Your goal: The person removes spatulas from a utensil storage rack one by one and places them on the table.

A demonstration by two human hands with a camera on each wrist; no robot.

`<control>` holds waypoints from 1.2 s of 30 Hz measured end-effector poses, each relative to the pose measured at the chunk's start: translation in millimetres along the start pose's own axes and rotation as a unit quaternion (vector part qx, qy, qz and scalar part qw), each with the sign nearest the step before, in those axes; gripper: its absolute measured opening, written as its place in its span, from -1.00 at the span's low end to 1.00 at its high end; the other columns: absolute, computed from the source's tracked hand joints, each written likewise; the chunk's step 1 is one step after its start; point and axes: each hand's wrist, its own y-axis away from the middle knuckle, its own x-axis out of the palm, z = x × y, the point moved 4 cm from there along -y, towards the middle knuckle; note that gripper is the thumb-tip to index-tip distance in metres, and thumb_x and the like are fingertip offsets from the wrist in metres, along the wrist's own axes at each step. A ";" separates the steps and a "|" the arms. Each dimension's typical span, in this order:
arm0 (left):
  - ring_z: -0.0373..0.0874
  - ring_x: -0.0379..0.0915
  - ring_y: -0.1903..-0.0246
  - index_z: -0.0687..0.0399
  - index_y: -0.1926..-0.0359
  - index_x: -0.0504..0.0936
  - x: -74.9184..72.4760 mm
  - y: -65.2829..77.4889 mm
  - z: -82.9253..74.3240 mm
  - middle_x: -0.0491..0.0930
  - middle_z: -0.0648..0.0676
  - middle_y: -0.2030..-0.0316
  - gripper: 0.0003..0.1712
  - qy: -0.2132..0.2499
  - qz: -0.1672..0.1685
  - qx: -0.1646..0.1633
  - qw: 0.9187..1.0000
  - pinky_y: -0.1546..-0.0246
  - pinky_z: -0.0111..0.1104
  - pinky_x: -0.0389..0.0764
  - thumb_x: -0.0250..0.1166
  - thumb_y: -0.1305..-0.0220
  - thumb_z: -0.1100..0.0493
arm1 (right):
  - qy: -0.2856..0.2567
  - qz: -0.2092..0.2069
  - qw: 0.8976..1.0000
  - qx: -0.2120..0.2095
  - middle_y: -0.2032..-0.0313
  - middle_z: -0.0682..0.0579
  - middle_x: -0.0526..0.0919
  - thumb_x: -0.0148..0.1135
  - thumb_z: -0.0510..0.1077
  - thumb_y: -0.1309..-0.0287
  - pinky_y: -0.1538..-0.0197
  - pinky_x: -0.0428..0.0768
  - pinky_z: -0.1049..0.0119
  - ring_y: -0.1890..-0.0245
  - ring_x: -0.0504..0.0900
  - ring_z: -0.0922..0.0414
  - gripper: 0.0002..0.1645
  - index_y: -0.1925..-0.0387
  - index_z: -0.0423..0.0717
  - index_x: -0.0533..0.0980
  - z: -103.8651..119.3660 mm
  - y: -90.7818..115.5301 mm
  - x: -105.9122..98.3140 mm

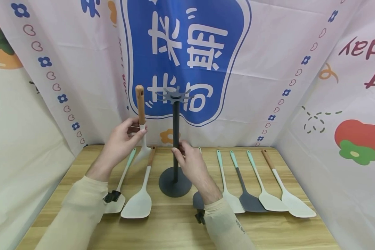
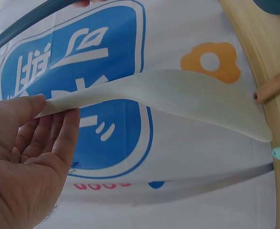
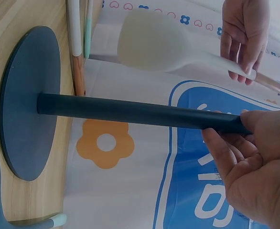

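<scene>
My left hand [image 1: 123, 137] pinches a white spatula [image 2: 188, 95] just below its wooden handle [image 1: 140, 107]. The spatula stands upright, head down, to the left of a dark utensil stand [image 1: 176, 128]; the right wrist view shows its broad pale head apart from the stand. Around the stand's pole [image 3: 130, 110], my right hand [image 1: 192, 161] curls thumb and fingers. At the top of the stand is a ring of hooks [image 1: 175, 95], with nothing hanging on it. Its round base [image 3: 30, 143] rests on the table.
Left of the stand lie a white wooden-handled spatula [image 1: 137, 205] and a mint-handled one [image 1: 115, 206], partly behind my left arm. On the right are several more, among them a grey one [image 1: 251, 202] and a white one [image 1: 297, 205]. A printed cloth [image 1: 90, 69] hangs behind the wooden table [image 1: 172, 229].
</scene>
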 end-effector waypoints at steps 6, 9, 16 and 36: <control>0.30 0.67 -0.44 0.22 -0.59 0.54 -10.7 7.6 7.5 0.72 0.35 -0.39 -0.43 -0.024 -0.007 -0.004 1.000 -0.61 0.29 0.66 0.29 -0.83 -0.01 | 0.003 0.001 1.000 0.001 -0.25 -0.26 0.90 0.27 -0.05 -0.81 -0.29 0.93 -0.11 -0.29 0.93 -0.21 -0.61 -0.36 -0.22 0.66 0.2 0.0 -0.1; 0.32 0.67 -0.43 0.27 -0.59 0.53 -15.6 11.6 10.8 0.72 0.37 -0.39 -0.42 -0.032 -0.014 -0.003 0.999 -0.58 0.29 0.67 0.29 -0.82 0.01 | 0.006 0.001 1.000 -0.002 -0.25 -0.26 0.90 0.27 -0.04 -0.81 -0.29 0.93 -0.11 -0.28 0.93 -0.20 -0.61 -0.36 -0.22 0.66 0.3 -0.4 -0.2; 0.35 0.69 -0.40 0.32 -0.56 0.54 -27.8 22.8 15.3 0.71 0.41 -0.38 -0.42 -0.051 -0.034 0.000 0.998 -0.51 0.28 0.72 0.33 -0.80 0.05 | 0.005 -0.001 1.000 -0.005 -0.24 -0.26 0.90 0.26 -0.03 -0.82 -0.28 0.94 -0.07 -0.28 0.93 -0.20 -0.60 -0.36 -0.22 0.66 0.3 0.0 -0.9; 0.32 0.75 -0.22 0.35 -0.44 0.59 -59.0 51.0 38.8 0.77 0.42 -0.23 -0.45 -0.110 -0.067 -0.012 0.992 0.05 -0.90 0.45 0.37 -0.78 -0.01 | 0.003 0.001 1.000 0.001 -0.22 -0.25 0.91 0.27 -0.03 -0.81 -0.29 0.93 -0.09 -0.27 0.94 -0.20 -0.61 -0.35 -0.21 0.67 -0.6 -0.6 -1.1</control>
